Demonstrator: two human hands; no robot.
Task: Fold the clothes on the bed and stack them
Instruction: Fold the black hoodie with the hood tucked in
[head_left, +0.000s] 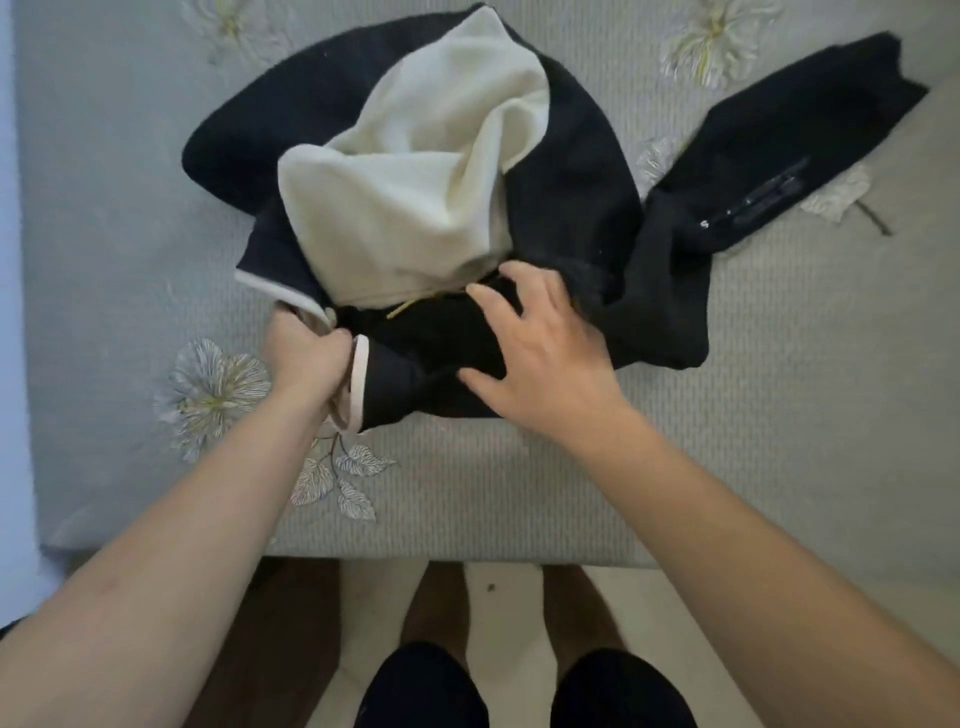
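On the left, the grey quilted bed (104, 208) carries the whole job, and the dark garment (571, 182) lies crumpled on it just ahead of us, near the front edge. Our left hand (306, 358) is closed round the garment's pale-trimmed hem (358, 384) at its near-left corner, the fingers curled into the cloth. Moving across, a cream part (415, 182) is heaped on the middle of the dark cloth; we cannot tell whether it is a lining turned out or a separate piece. Just to the right of that, our right hand (540, 364) rests flat on the near dark fold with the fingers spread and only lightly bent, pinching nothing. Farther right, a long sleeve (779, 135) with a zip (769, 192) runs away from us on a slant toward the far-right corner, well apart from both hands.

We judge the folding has barely begun: nothing is squared up and no stack is in view. The next move turns on that sleeve. Its long axis points away and to the right, so our right hand is the nearer one to draw it in, while the left anchors the hem.
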